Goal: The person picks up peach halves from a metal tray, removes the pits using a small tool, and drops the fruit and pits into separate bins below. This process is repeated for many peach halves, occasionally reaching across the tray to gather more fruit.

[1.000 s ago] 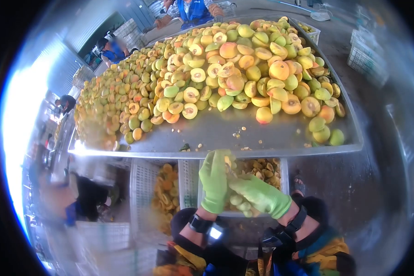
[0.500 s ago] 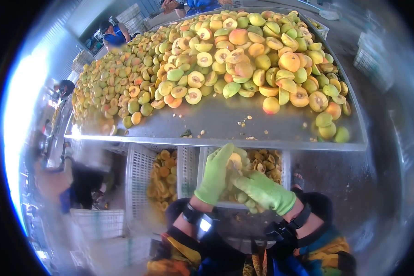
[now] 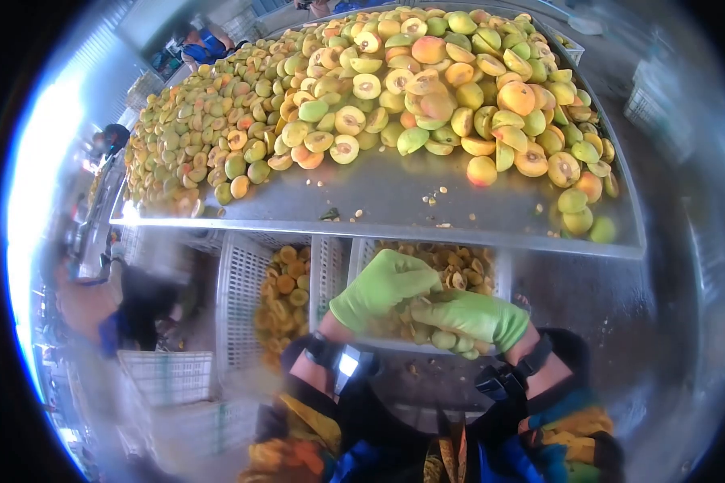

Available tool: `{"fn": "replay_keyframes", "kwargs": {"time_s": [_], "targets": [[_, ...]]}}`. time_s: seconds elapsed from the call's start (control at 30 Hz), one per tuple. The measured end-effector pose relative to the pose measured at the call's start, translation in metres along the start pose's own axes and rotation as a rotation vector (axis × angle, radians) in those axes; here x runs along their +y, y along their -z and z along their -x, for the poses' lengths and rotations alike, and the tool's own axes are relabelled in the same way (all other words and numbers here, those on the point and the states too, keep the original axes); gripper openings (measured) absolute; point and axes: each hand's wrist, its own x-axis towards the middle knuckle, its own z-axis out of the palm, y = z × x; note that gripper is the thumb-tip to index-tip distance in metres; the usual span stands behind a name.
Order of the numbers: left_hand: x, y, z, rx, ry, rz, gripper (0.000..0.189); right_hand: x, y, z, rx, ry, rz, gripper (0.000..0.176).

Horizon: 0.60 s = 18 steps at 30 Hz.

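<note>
My left hand (image 3: 388, 283), in a green glove, is closed with its fingers curled toward the other hand. My right hand (image 3: 473, 315), gloved in the same green, is closed too and meets the left fingertips. Whatever lies between them is hidden by the gloves. Both hands hover over a white crate (image 3: 501, 278) of cut stone fruit (image 3: 459, 262), below the table's front edge. On the metal table (image 3: 378, 193) rises a large heap of halved yellow-green stone fruit (image 3: 350, 121), like peaches or apricots, some with pits showing.
Left of my hands stands another white crate (image 3: 242, 290) holding cut fruit (image 3: 286, 286). Empty-looking white crates (image 3: 169, 378) are stacked at lower left. One person (image 3: 205, 44) is beyond the heap, and another person's arm (image 3: 93, 302) is at far left. Small loose bits (image 3: 435, 196) dot the tabletop.
The hands have drawn closer together and turned; a yellow cut fruit seen in my left hand before is now hidden. The view has shifted slightly, with the table higher in it.
</note>
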Motion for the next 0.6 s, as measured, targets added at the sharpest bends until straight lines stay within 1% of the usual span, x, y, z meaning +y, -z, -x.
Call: {"fn": "replay_keyframes", "kwargs": {"time_s": [0.03, 0.07, 0.1, 0.13, 0.17, 0.2, 0.27, 0.3, 0.43, 0.5, 0.53, 0.6], "targets": [[-0.006, -0.001, -0.004, 0.079, -0.05, 0.012, 0.025, 0.003, 0.002, -0.004, 0.002, -0.001, 0.003, 0.041], [-0.011, -0.002, -0.007, 0.158, -0.1, 0.023, 0.025, 0.007, 0.004, -0.008, 0.016, 0.076, -0.01, 0.042], [-0.015, -0.005, -0.01, 0.154, -0.101, 0.023, 0.025, 0.007, 0.002, -0.008, 0.031, 0.152, -0.025, 0.043], [-0.02, -0.009, -0.011, 0.256, -0.181, -0.06, 0.026, 0.005, 0.0, -0.005, 0.034, 0.149, -0.027, 0.043], [-0.025, -0.012, -0.011, 0.361, -0.258, -0.139, 0.027, 0.005, -0.002, 0.0, 0.118, 0.161, 0.115, 0.043], [-0.027, -0.009, -0.012, 0.363, -0.256, -0.134, 0.027, 0.002, -0.005, 0.003, 0.201, 0.173, 0.261, 0.043], [-0.027, 0.003, -0.012, 0.013, 0.007, -0.211, 0.028, 0.006, -0.004, 0.001, 0.178, 0.174, 0.285, 0.044], [-0.026, 0.006, -0.011, -0.025, 0.031, -0.23, 0.028, 0.007, -0.003, 0.001, 0.158, 0.179, 0.309, 0.044], [-0.022, 0.002, -0.006, -0.019, 0.038, -0.208, 0.028, 0.012, 0.009, -0.008, 0.116, 0.108, 0.256, 0.046], [-0.023, -0.002, -0.005, 0.052, -0.185, -0.227, 0.028, 0.007, 0.008, -0.001, 0.05, 0.025, 0.147, 0.047], [-0.021, -0.004, -0.004, 0.054, -0.192, -0.226, 0.028, 0.007, 0.009, -0.002, 0.054, 0.024, 0.154, 0.047], [-0.013, -0.01, -0.003, 0.139, -0.074, 0.41, 0.034, 0.008, 0.009, -0.004, 0.035, 0.115, -0.053, 0.048]]}}
